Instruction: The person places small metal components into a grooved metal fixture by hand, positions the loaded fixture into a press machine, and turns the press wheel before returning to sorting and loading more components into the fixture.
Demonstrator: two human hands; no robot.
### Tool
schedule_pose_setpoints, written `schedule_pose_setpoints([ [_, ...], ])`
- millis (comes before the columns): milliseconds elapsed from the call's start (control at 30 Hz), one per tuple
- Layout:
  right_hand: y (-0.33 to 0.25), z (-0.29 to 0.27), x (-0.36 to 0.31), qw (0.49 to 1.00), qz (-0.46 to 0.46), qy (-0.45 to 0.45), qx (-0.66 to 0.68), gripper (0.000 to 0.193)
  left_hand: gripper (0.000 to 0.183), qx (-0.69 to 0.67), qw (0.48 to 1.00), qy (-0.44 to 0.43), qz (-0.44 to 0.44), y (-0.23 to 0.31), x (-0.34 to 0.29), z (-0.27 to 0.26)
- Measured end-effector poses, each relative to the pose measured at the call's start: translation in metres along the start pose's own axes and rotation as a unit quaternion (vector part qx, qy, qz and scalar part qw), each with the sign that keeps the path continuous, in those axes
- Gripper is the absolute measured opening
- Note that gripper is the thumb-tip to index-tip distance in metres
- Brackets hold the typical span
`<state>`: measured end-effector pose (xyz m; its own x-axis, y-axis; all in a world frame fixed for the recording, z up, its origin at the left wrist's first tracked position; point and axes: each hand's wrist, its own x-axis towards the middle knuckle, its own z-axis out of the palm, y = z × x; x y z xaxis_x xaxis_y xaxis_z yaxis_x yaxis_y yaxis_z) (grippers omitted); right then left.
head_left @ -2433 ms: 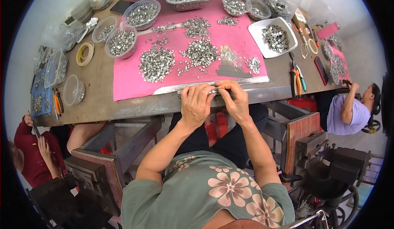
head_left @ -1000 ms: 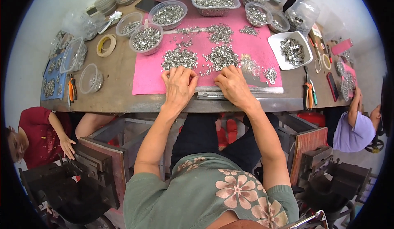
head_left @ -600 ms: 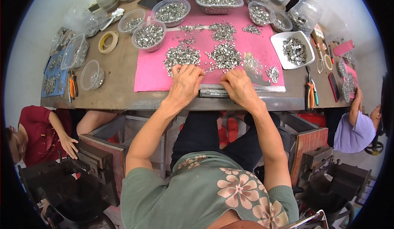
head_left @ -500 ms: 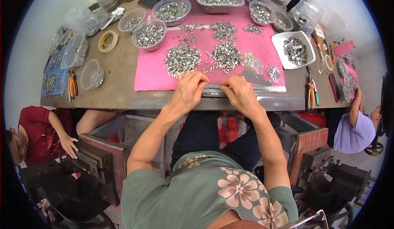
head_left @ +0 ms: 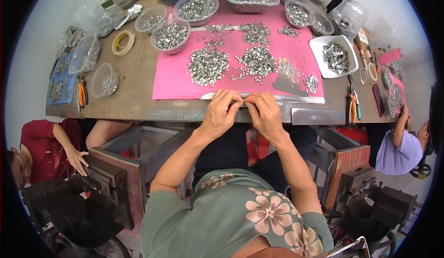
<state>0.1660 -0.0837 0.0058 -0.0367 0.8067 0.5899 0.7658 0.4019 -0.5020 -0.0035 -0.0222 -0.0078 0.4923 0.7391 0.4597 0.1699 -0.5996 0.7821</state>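
My left hand (head_left: 221, 112) and my right hand (head_left: 265, 113) meet over the near edge of the pink mat (head_left: 175, 84), thumbs and fingers pinched. Between the fingertips may be something tiny; I cannot make out what it is. Just beyond them on the mat lie a left pile of small silvery metal pieces (head_left: 208, 67) and a right pile of similar pieces (head_left: 257, 62). A grey flat strip (head_left: 289, 87) and a patch of thin metal bits (head_left: 288, 70) lie to the right of my right hand.
Clear plastic tubs of metal pieces, such as a round tub (head_left: 170, 37), line the back. A white dish (head_left: 351, 63) stands at right, near orange-handled pliers (head_left: 350, 109). A tape roll (head_left: 123, 43) lies left. Co-workers sit at either side, by a maroon sleeve (head_left: 42, 138) and a lilac shirt (head_left: 395, 151).
My hands have come together: the right hand moved left, the left hand slightly right, and their fingertips now nearly touch. The view has shifted a little.
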Motion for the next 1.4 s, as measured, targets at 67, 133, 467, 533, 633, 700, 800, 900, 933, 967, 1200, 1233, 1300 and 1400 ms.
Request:
schedule_pose_setpoints([
  [67, 0.0, 0.001, -0.003, 1.0, -0.001, 0.004, -0.006, 0.016, 0.012, 0.003, 1.0, 0.007, 0.009, 0.001, 0.001, 0.0],
  [133, 0.0, 0.001, -0.004, 1.0, -0.014, 0.003, -0.018, 0.017, 0.012, 0.014, 1.0, -0.004, 0.017, 0.001, 0.001, -0.001],
  [467, -0.002, -0.01, -0.011, 0.998, -0.049, -0.011, -0.037, 0.024, 0.017, 0.095, 0.993, -0.001, 0.074, 0.008, 0.001, -0.001],
  [533, 0.004, -0.015, -0.007, 1.0, -0.006, -0.026, 0.008, 0.023, 0.014, 0.096, 0.992, -0.002, 0.078, 0.01, 0.001, -0.001],
  [633, 0.011, -0.015, 0.01, 1.0, 0.009, -0.02, -0.018, 0.018, 0.02, 0.128, 0.99, -0.017, 0.049, 0.014, 0.0, 0.0],
  [700, 0.021, -0.008, 0.021, 0.998, 0.02, -0.037, -0.047, 0.012, 0.02, 0.138, 0.989, -0.017, 0.053, 0.017, 0.001, 0.0],
  [800, 0.034, 0.004, 0.036, 0.996, 0.027, -0.066, -0.059, 0.012, 0.019, 0.148, 0.987, -0.009, 0.068, 0.017, 0.0, 0.0],
  [900, 0.035, 0.014, 0.05, 0.99, 0.033, -0.087, -0.11, 0.008, 0.017, 0.156, 0.983, 0.006, 0.093, 0.01, -0.002, -0.003],
  [933, 0.037, 0.016, 0.052, 0.99, 0.032, -0.086, -0.109, 0.008, 0.017, 0.161, 0.981, 0.012, 0.107, 0.009, -0.002, -0.003],
  [967, 0.04, 0.019, 0.053, 0.989, 0.031, -0.088, -0.116, 0.008, 0.017, 0.162, 0.981, 0.012, 0.108, 0.008, -0.001, -0.003],
  [1200, 0.036, 0.006, 0.048, 0.994, 0.03, -0.084, -0.062, 0.006, 0.014, 0.187, 0.978, 0.045, 0.084, -0.023, 0.035, -0.023],
  [1233, 0.031, -0.002, 0.044, 0.994, 0.031, -0.086, -0.063, 0.006, 0.014, 0.221, 0.972, 0.028, 0.078, -0.027, 0.043, -0.026],
  [1300, 0.018, -0.015, 0.035, 0.992, 0.073, -0.102, 0.03, 0.006, 0.012, 0.243, 0.968, 0.001, 0.067, -0.04, 0.052, -0.029],
  [1400, 0.008, -0.023, 0.017, 0.989, 0.08, -0.104, 0.07, 0.006, 0.011, 0.247, 0.965, -0.022, 0.082, -0.044, 0.059, -0.031],
])
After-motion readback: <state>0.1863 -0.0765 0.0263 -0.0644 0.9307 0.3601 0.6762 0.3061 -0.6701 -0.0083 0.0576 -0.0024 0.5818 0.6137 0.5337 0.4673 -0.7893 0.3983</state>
